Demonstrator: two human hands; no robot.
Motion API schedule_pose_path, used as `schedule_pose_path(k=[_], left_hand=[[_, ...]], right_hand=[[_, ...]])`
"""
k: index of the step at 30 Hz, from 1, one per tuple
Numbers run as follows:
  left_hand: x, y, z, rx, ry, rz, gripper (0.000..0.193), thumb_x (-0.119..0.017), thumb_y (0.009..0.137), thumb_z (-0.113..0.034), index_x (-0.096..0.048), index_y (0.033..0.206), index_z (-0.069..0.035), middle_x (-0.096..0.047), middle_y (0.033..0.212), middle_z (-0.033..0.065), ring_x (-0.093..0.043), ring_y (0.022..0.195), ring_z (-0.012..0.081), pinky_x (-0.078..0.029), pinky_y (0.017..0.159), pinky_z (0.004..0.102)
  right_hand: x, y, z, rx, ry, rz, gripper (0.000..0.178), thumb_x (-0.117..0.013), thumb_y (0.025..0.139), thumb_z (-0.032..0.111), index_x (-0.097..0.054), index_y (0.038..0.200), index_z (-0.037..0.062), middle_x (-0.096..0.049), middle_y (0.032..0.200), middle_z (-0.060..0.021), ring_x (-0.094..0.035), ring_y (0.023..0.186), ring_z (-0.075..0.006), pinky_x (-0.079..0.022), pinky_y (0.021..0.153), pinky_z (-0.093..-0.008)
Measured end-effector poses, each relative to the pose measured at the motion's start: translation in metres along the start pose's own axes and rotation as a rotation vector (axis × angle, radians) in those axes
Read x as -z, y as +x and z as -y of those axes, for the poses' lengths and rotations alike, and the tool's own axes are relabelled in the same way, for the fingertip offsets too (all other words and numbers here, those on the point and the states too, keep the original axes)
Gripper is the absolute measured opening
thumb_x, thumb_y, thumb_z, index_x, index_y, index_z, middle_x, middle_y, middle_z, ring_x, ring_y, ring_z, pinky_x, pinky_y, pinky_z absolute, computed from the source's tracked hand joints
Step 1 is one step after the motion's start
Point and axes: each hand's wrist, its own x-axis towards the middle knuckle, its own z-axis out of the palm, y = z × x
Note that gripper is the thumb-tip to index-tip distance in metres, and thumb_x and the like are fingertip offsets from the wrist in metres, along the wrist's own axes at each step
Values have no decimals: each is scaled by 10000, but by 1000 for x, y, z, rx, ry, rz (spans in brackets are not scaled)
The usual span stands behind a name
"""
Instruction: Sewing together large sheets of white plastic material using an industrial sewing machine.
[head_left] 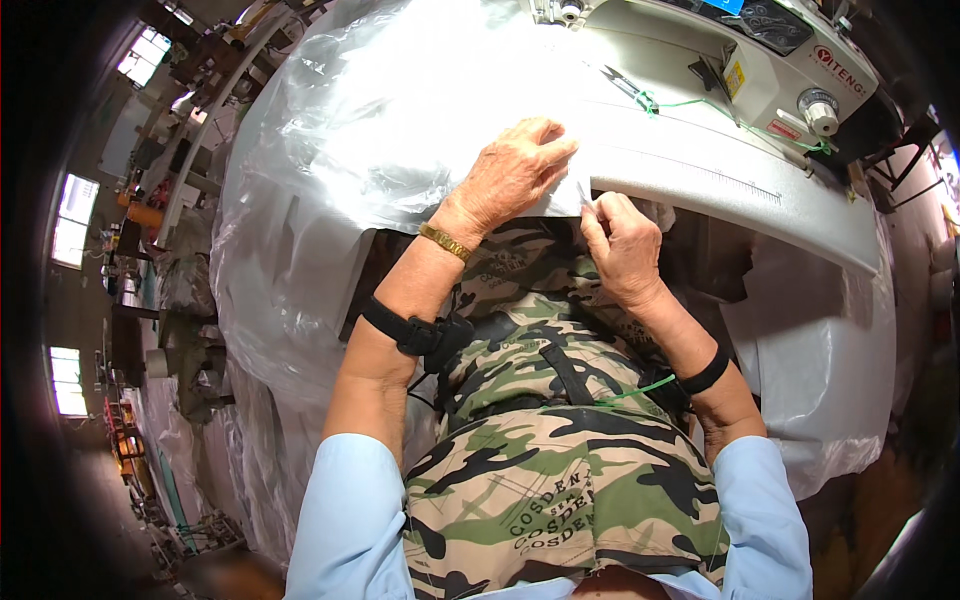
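Over the near edge of the sewing table, my left hand (515,168) is closed, its curled fingers on a thin white sheet (562,198). The bright glare hides just where the sheet meets its fingertips. My right hand (626,243) is closed too, a little nearer and to the right. Its thumb and finger pinch the corner of the same sheet, which hangs over the table edge above my lap. Glossy clear plastic film (320,170) spreads in wrinkles to the left of my hands.
A white sewing machine (775,80) stands at the far right. Thread snips (632,88) with a green cord lie before it. A ruler scale (735,182) runs along the bed's near edge. More plastic (815,370) hangs at the right. A camouflage apron (570,450) covers my lap.
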Motion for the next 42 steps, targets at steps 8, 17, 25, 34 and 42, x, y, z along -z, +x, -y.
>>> schedule_pose_path(k=[8,17,25,34,42], left_hand=[[-2,-3,6,-92,63,-35,287,-661,883,-138,-664,1165,-87,-606,1308,101,-630,1103,260,-531,924,371],[-4,-7,14,-221,27,-102,233,-631,875,-102,-649,1102,-53,-629,1242,90,-606,1123,269,-492,953,384],[5,-15,20,-230,4,-55,320,-620,809,-61,-642,1128,-61,-630,1209,90,-597,1086,282,-477,963,390],[10,-18,26,-197,-24,44,449,-599,783,2,-620,1229,-50,-613,1273,127,-573,1147,326,-444,1016,419],[26,-12,38,-236,-94,76,333,-536,886,-19,-652,1197,-47,-627,1262,134,-580,1162,338,-450,1008,433]], right_hand=[[6,13,4,509,-437,-45,165,-695,713,61,-607,847,23,-602,993,-109,-616,944,-290,-494,812,-411],[20,25,8,644,-571,129,175,-656,759,143,-660,882,19,-617,1222,-185,-545,1228,-315,-377,1066,-499],[14,32,20,721,-575,189,164,-650,786,158,-659,876,22,-652,1149,-171,-587,1142,-301,-405,1050,-462],[26,109,-4,500,-332,231,178,-617,913,188,-617,1024,49,-608,858,-147,-599,799,-353,-480,708,-433],[1,140,-27,512,-383,409,267,-591,927,284,-606,1086,69,-603,1182,-131,-548,1160,-301,-400,1019,-446]])
